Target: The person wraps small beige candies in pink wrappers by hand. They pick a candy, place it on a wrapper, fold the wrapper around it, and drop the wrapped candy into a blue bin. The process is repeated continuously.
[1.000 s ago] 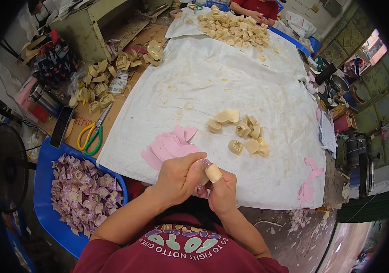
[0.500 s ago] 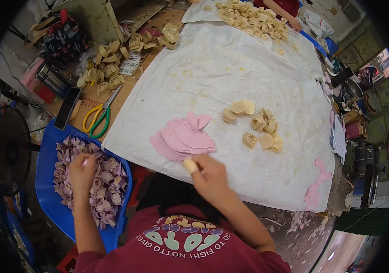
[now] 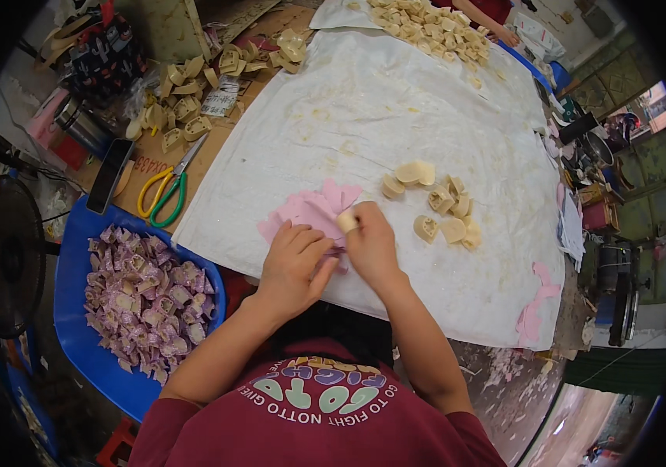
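A cream block shaped like a shoe heel (image 3: 346,221) is gripped between the thumb and fingers of my right hand (image 3: 373,245), just above the pink pile. Thin pink cut pieces (image 3: 302,206), overlapping like leaves, lie on the white sheet in front of me. My left hand (image 3: 290,261) rests over their near edge, its fingers bent forward and its thumb apart. Both hands cover part of the pile, and the pieces between them look crumpled. Several loose cream heel blocks (image 3: 451,204) sit to the right of my right hand.
At left, a blue bin (image 3: 76,327) holds many purple-covered pieces (image 3: 150,303). Scissors (image 3: 168,194), a phone (image 3: 111,175) and a metal flask (image 3: 84,124) are beside more cream blocks (image 3: 185,109). Beyond lies a large block heap (image 3: 426,31), near another person's hand (image 3: 508,36).
My left hand has moved from over the blue bin to the pink pieces. My right hand, still holding the cream heel block, has shifted up and slightly right.
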Action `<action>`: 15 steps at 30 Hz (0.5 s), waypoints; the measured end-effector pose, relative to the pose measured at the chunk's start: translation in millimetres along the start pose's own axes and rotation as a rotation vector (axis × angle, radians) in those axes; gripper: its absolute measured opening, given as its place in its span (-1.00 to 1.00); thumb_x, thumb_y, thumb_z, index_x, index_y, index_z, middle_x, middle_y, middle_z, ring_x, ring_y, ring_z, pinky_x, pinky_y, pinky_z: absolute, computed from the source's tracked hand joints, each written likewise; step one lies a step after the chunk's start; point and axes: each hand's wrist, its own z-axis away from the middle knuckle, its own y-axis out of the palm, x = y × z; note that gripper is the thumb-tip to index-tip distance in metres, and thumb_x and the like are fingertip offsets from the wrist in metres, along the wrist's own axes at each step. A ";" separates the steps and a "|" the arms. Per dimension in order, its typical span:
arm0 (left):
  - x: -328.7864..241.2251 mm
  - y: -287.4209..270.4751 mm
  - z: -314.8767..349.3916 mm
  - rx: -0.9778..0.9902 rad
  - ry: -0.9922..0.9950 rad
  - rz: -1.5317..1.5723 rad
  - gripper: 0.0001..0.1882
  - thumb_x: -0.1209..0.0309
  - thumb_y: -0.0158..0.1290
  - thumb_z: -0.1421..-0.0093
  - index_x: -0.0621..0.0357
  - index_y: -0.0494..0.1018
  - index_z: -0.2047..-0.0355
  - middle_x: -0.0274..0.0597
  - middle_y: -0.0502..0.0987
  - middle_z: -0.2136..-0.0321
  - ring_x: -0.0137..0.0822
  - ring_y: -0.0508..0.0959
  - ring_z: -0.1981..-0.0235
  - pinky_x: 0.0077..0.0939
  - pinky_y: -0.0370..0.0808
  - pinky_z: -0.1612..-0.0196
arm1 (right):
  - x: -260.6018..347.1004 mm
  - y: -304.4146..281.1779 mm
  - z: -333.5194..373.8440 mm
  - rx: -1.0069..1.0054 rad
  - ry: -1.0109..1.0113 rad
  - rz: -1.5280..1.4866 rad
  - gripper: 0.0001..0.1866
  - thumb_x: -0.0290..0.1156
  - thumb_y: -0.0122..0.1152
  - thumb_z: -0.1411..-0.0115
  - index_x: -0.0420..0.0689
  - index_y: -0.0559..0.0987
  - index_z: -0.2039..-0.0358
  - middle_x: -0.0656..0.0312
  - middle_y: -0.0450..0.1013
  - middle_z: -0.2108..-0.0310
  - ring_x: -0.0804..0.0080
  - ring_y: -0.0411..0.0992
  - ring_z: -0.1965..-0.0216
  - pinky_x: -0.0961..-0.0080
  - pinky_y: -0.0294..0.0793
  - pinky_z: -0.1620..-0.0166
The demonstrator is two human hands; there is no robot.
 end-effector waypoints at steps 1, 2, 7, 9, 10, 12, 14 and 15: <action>9.3 8.9 4.3 0.017 -0.035 0.032 -0.62 0.45 0.25 0.02 0.18 0.50 0.15 -0.03 0.50 0.10 0.00 0.44 -0.04 -0.04 0.24 -0.19 | -5.2 -11.1 -1.6 -0.046 0.122 -0.168 -0.87 -0.62 0.10 -0.05 -0.19 0.50 0.35 0.13 0.39 0.41 0.23 0.39 0.37 0.38 0.39 0.31; 16.1 14.0 8.5 0.033 -0.071 0.065 -0.62 0.44 0.25 0.02 0.18 0.51 0.15 -0.03 0.50 0.09 0.00 0.43 -0.04 -0.03 0.25 -0.19 | -13.4 -27.8 -3.4 -0.092 0.244 -0.335 -0.86 -0.63 0.06 -0.07 -0.20 0.49 0.32 0.16 0.39 0.41 0.30 0.39 0.39 0.44 0.38 0.30; -14.0 -7.4 -1.2 -0.037 -0.109 0.137 -0.62 0.39 0.21 -0.08 0.25 0.50 0.09 -0.02 0.51 0.10 -0.06 0.48 0.00 -0.17 0.38 -0.09 | -1.0 -47.1 17.9 -0.255 -0.071 -0.299 -0.86 -0.64 0.08 -0.05 -0.18 0.48 0.35 0.08 0.41 0.38 0.16 0.42 0.34 0.39 0.40 0.32; -24.3 -9.5 -10.0 -0.039 -0.344 0.544 -0.65 0.35 0.14 -0.18 0.30 0.49 0.07 -0.03 0.53 0.13 -0.12 0.52 0.06 -0.24 0.45 -0.03 | 25.6 -37.3 30.2 -0.223 -0.327 -0.127 -0.85 -0.61 0.15 -0.05 -0.17 0.48 0.33 0.09 0.44 0.34 0.13 0.43 0.31 0.34 0.41 0.28; -25.0 -9.6 -14.9 0.016 -0.573 0.909 -0.65 0.34 0.10 -0.23 0.31 0.48 0.05 -0.04 0.54 0.13 -0.17 0.54 0.08 -0.28 0.48 0.00 | 33.7 -36.0 34.2 -0.186 -0.431 -0.083 -0.84 -0.59 0.18 -0.04 -0.17 0.48 0.32 0.09 0.45 0.32 0.12 0.44 0.29 0.31 0.42 0.26; -21.1 -10.4 -19.6 0.095 -0.765 1.232 -0.65 0.32 -0.04 -0.34 0.37 0.46 0.03 -0.06 0.56 0.12 -0.28 0.59 0.16 -0.39 0.59 0.11 | 28.9 -38.5 35.2 -0.142 -0.501 -0.090 -0.76 -0.57 0.20 0.02 -0.18 0.49 0.27 0.08 0.46 0.26 0.10 0.44 0.25 0.25 0.42 0.22; -16.7 -18.7 -21.4 0.014 -0.845 1.244 -0.65 0.31 -0.01 -0.31 0.34 0.44 0.03 -0.02 0.55 0.11 -0.23 0.59 0.13 -0.29 0.60 0.09 | 3.0 -50.2 29.3 -0.166 -0.450 -0.005 -0.71 -0.61 0.16 0.05 -0.20 0.50 0.23 0.07 0.47 0.22 0.09 0.43 0.20 0.25 0.41 0.18; -13.1 -23.6 -22.9 -0.032 -0.881 1.250 -0.64 0.30 0.00 -0.30 0.33 0.44 0.02 -0.01 0.55 0.10 -0.21 0.59 0.12 -0.24 0.60 0.09 | -14.0 -63.3 26.0 -0.201 -0.363 0.060 -0.67 -0.64 0.13 0.07 -0.19 0.51 0.21 0.07 0.47 0.20 0.09 0.42 0.15 0.24 0.40 0.14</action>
